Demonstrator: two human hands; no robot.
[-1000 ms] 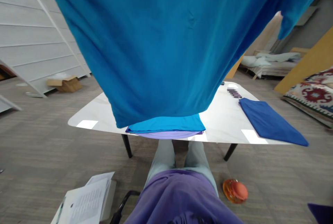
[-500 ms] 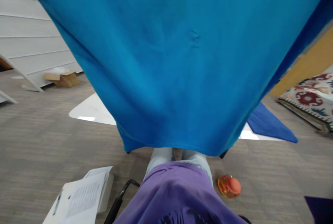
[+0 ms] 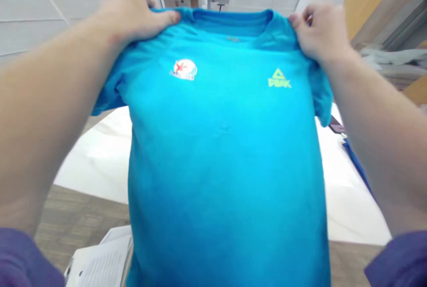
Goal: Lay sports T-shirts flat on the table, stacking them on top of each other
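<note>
**Two-Point Suspended Hold**

To keep the front spread and the collar level, as it appears, your left hand [image 3: 131, 13] and right hand [image 3: 322, 31] are each pinched closed on one shoulder of the bright-blue, short-sleeved fabric T-shirt [image 3: 227, 167]. Its body hangs before the white, marble-patterned table [image 3: 96, 158], hiding the middle of the near edge. Toward the table's right edge, a dark-blue cloth [image 3: 358, 163] lies partly behind your right forearm [image 3: 383, 122].

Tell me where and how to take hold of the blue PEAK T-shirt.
Probably best by both shoulders, just outside the collar, coming from either side: the blue PEAK T-shirt hangs upright, front toward the camera, collar on top. The left hand and right hand grip it there.
</note>
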